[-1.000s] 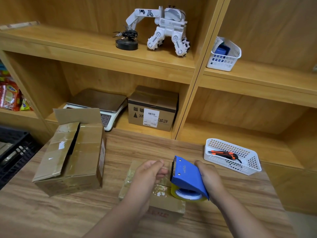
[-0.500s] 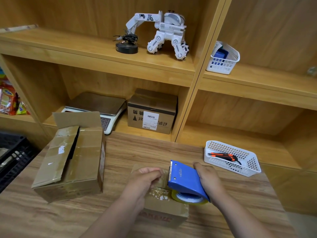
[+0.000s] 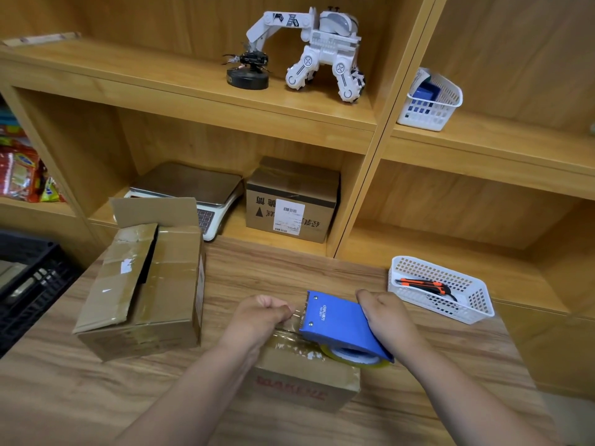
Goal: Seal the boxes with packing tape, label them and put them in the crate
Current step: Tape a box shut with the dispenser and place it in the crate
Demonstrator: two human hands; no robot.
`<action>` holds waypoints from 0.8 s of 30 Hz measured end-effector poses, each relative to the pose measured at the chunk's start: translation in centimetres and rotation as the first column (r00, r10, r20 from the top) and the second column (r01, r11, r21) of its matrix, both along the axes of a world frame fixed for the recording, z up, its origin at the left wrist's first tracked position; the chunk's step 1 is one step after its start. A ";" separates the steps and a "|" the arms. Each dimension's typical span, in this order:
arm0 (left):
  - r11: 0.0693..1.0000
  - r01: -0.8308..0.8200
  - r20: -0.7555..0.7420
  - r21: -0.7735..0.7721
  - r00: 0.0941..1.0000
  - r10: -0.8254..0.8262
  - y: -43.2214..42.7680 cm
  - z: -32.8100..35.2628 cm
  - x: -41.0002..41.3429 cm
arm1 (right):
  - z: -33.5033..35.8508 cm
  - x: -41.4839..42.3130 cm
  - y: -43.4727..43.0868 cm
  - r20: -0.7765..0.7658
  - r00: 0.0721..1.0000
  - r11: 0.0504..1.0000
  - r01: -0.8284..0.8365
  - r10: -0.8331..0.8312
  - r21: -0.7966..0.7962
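Note:
A small cardboard box (image 3: 299,378) with red print lies on the wooden table in front of me. My right hand (image 3: 384,320) grips a blue tape dispenser (image 3: 338,326) held over the box's top, its clear tape roll underneath. My left hand (image 3: 257,317) pinches the free end of the clear tape just left of the dispenser's toothed edge. A larger cardboard box (image 3: 145,291) stands to the left with one flap raised and its top partly open. A black crate (image 3: 29,284) sits at the far left edge, below table level.
A white basket (image 3: 476,297) holding an orange utility knife (image 3: 425,284) stands on the right. On the shelf behind are a scale (image 3: 190,188), a labelled cardboard box (image 3: 293,201), a toy robot (image 3: 318,49) and another white basket (image 3: 431,104).
Both hands with the dispenser have stayed over the small box. The left hand's fingers have closed on the tape end, drawing a short clear strip from the dispenser.

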State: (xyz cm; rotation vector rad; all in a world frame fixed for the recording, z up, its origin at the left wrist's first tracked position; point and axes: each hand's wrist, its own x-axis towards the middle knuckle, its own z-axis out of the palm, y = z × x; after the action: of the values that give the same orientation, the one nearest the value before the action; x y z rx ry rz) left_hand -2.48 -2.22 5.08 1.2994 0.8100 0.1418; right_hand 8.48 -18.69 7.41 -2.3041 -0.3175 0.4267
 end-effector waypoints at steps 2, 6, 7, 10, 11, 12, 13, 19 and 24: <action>1.000 -0.013 -0.001 -0.018 1.000 0.013 0.3 -0.2 -0.2 | 0.0 0.2 0.2 0.001 1.000 1.000 -0.009 0.009 -0.025; 0.999 -0.051 -0.021 -0.016 0.998 0.051 2.4 -0.7 -0.9 | -0.3 0.6 0.2 0.001 1.000 0.996 -0.028 0.028 -0.082; 0.997 -0.071 -0.029 -0.013 0.997 0.071 3.4 -0.8 -1.1 | -0.2 0.7 0.1 0.006 1.000 0.995 -0.028 0.029 -0.097; 0.987 -0.152 -0.058 0.058 0.986 0.155 6.3 -1.4 -2.2 | 0.1 1.3 -0.8 0.020 0.999 0.986 -0.029 0.033 -0.164; 0.984 -0.165 -0.063 0.074 0.984 0.169 7.0 -1.7 -2.4 | 0.3 1.4 -0.9 0.028 0.999 0.981 -0.033 0.039 -0.189; 0.983 -0.166 -0.069 0.079 0.983 0.172 7.5 -2.1 -2.6 | 0.5 1.4 -0.9 0.041 0.998 0.976 -0.043 0.054 -0.216; 0.984 -0.162 -0.082 0.079 0.982 0.169 7.8 -2.6 -2.7 | 0.6 1.3 -0.7 0.061 0.995 0.967 -0.058 0.075 -0.247; 0.985 -0.145 -0.149 0.098 0.976 0.159 8.2 -4.8 -2.9 | 1.1 0.1 1.1 0.173 0.966 0.906 -0.105 0.191 -0.410; 0.982 -0.135 -0.155 0.131 0.976 0.155 8.6 -5.9 -3.0 | 0.7 -0.6 1.7 0.205 0.939 0.844 -0.134 0.275 -0.520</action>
State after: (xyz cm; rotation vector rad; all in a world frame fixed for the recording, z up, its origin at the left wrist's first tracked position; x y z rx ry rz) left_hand -5.51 6.42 -0.79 1.3774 1.0519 0.2039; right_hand 7.88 -16.96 8.14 -2.8628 -0.6651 0.3201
